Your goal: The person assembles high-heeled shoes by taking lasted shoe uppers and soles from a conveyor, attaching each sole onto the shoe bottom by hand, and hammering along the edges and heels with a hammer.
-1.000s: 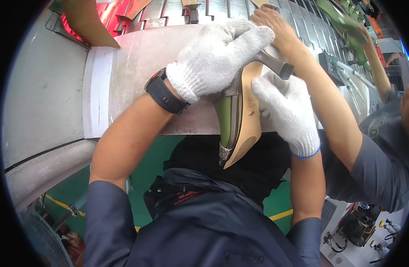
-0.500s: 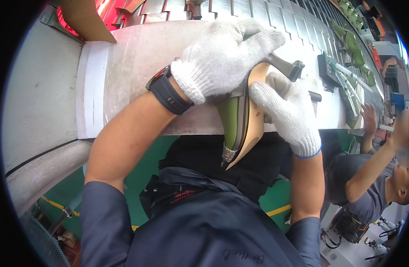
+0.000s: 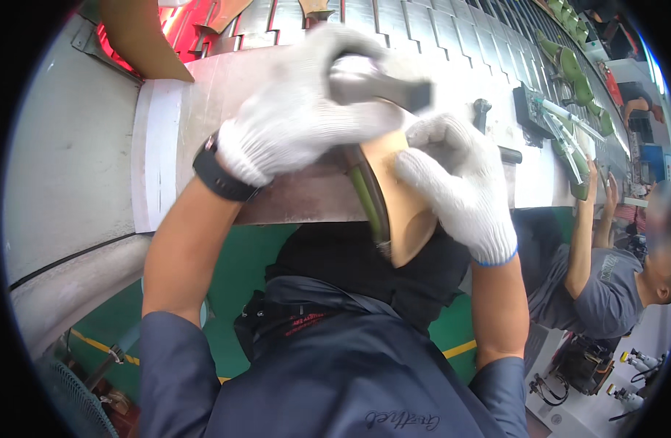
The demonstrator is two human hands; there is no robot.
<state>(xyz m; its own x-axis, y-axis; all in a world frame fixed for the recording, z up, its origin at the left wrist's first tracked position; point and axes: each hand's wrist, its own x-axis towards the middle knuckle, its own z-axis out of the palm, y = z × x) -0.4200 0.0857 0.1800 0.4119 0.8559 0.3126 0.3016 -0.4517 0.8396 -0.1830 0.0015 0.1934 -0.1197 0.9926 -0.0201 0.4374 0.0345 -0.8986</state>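
Note:
A green high-heeled shoe [image 3: 398,197] with a tan sole is held between my two white-gloved hands, sole turned up and toe toward my body. My left hand [image 3: 306,102] wraps its heel end, with the grey heel [image 3: 386,89] jutting out to the right past the fingers; this part is blurred. My right hand [image 3: 459,182] grips the sole's right edge, thumb lying on the tan surface and fingers curled. The left glove hides the back of the upper.
Beyond the worktable [image 3: 292,197] runs a slatted metal conveyor [image 3: 416,29]. A dark tool [image 3: 481,113] lies past my right hand, near a black holder [image 3: 531,109] with syringes [image 3: 569,120]. More green shoes [image 3: 573,77] stand far right. A co-worker [image 3: 606,285] sits at right.
The shoe has turned so more of its sole faces up, and its heel has swung left. My left hand has shifted left with it. The co-worker's arms have moved.

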